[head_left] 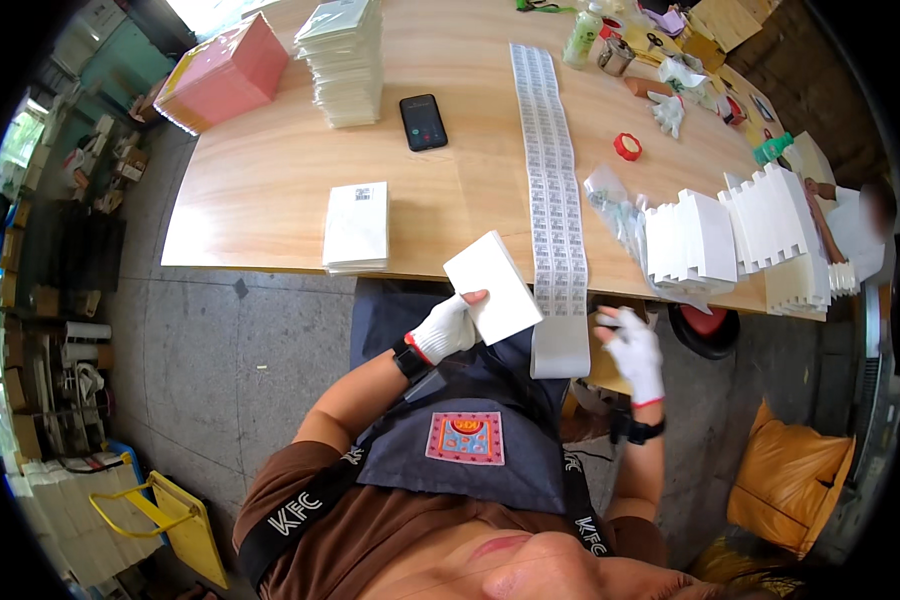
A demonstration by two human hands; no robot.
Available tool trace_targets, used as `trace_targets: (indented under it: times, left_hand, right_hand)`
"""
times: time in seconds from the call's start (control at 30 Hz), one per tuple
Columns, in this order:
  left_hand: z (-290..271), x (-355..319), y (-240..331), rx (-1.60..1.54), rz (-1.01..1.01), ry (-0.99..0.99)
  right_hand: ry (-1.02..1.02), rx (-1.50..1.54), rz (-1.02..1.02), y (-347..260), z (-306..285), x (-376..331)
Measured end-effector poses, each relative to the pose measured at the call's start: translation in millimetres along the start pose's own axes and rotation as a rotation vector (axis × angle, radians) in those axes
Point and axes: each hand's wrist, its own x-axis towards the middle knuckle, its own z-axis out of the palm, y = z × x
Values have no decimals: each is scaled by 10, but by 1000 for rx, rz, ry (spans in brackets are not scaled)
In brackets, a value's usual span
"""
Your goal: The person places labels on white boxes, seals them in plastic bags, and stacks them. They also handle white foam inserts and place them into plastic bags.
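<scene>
1. Nearest the camera, the wearer's brown shirt (300,483) and dark apron (400,462) are filling the lower middle, with a pink-and-blue patch (465,438) showing on the apron.
2. White block (500,292) is tilting in front of the apron, overlapping the near edge of the surface (260,200) from this angle.
3. Left grip (443,328), white-gloved, is clamping the block's lower left side, thumb lying on top.
4. Right grip (634,350), also gloved, is blurring just right of the label strip (550,180); fingers are curling, cannot tell whether they're pinching anything.
5. Label strip is running lengthwise across the surface, its blank end hanging over the near edge.
6. Short white stack (356,235) is sitting left of the block, a label showing on top.
7. Phone (424,122) is lying beyond, beside a tall white stack (342,70); pink stack (240,75) is standing farther left.
8. Notched white pieces (690,240) are lining up at right; red lid (627,147) is lying beyond them.
9. Co-worker (860,225) is showing at far right.
10. Orange bag (790,480) is resting on the floor (230,390).
</scene>
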Motion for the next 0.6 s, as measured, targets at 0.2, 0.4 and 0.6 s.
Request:
trace_targets:
  times: [0.2,0.4,0.6]
  left_hand:
    - [81,216,140,298,345,-3]
    - [12,174,733,1391,916,335]
    - [-348,581,611,1536,480,471]
  right_hand:
    - [-191,929,115,-606,1145,576]
    - [-92,205,-196,-907,905,919]
    - [66,-26,-265,-762,1168,942]
